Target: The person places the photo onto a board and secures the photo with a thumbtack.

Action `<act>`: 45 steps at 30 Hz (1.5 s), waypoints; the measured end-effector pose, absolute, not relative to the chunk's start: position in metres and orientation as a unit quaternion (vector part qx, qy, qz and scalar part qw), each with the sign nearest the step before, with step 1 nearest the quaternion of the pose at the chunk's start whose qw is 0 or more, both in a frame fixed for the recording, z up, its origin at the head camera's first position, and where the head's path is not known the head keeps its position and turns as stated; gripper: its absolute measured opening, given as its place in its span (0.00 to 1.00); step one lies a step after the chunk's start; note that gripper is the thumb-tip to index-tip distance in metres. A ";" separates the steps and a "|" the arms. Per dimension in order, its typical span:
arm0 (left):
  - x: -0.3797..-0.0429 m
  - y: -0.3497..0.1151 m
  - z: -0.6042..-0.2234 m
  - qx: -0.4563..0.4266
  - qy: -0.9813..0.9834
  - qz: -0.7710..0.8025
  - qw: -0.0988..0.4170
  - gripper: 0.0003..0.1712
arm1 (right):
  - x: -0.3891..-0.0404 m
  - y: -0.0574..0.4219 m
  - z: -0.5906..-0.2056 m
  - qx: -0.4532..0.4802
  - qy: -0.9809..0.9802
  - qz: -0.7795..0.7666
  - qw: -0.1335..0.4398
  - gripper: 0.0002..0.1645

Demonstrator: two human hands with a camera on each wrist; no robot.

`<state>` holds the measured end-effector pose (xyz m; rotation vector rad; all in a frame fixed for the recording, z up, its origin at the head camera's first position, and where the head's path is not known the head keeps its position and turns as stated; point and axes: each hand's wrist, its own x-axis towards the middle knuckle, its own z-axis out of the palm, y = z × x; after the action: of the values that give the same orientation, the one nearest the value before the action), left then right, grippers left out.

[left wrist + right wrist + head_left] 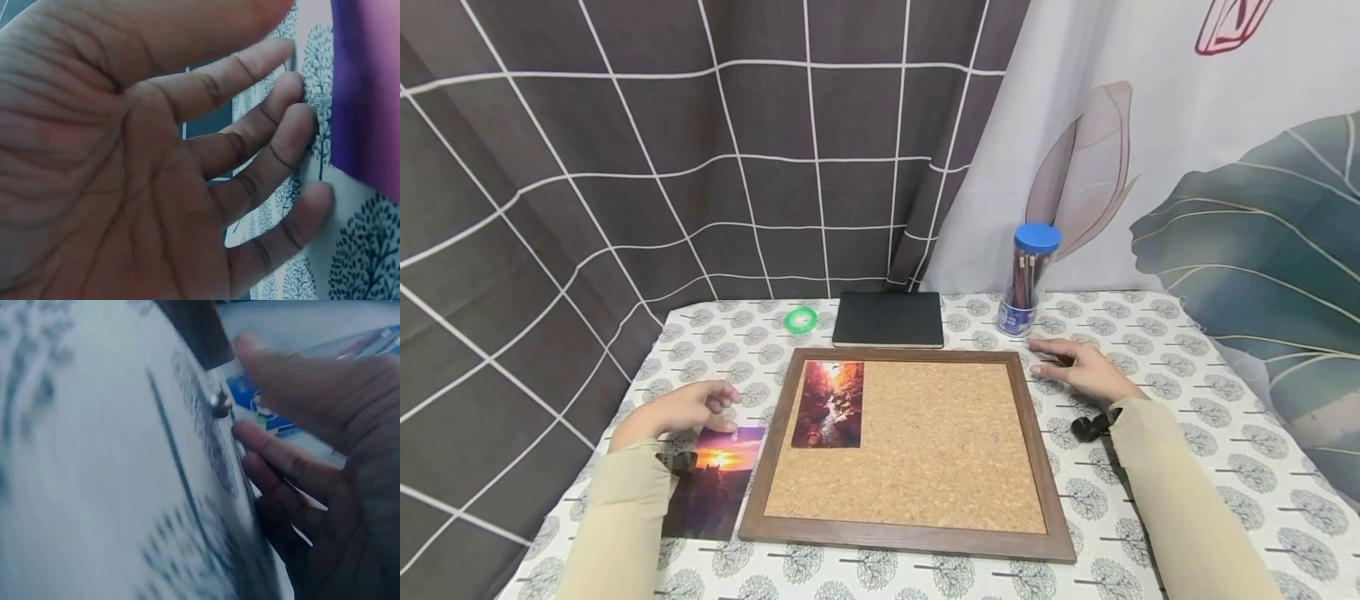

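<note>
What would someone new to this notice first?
Probably the wood-framed cork board low in the middle of the head view, with a fiery red picture at its upper left. Next might come the purple-and-orange sunset picture just left of the board, near the left hand. A blue-lidded pencil jar stands beyond the board's far right corner.

Beyond the right hand (1086, 369), a jar (1026, 287) obstructs passage.

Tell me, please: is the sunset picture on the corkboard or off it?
Off: the sunset picture lies on the tablecloth, beside the framed corkboard.
</note>
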<state>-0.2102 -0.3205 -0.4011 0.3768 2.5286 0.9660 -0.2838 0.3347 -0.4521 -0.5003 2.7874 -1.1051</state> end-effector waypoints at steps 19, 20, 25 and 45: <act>-0.209 -0.325 -0.398 0.124 0.885 0.371 0.252 0.21 | -0.286 0.334 -0.476 -0.218 0.897 -0.383 -0.033 0.04; -0.209 -0.325 -0.398 0.122 0.887 0.368 0.251 0.20 | -0.286 0.333 -0.476 -0.218 0.898 -0.381 -0.033 0.04; -0.207 -0.328 -0.399 0.132 0.883 0.368 0.261 0.18 | -0.285 0.333 -0.477 -0.196 0.901 -0.385 -0.042 0.05; -0.206 -0.336 -0.396 0.139 0.862 0.396 0.285 0.10 | -0.282 0.332 -0.473 -0.144 0.903 -0.401 -0.055 0.13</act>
<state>-0.2055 -0.3361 -0.3960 0.3714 2.3049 1.0597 -0.2821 0.3322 -0.4729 -0.4676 2.9402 -1.3054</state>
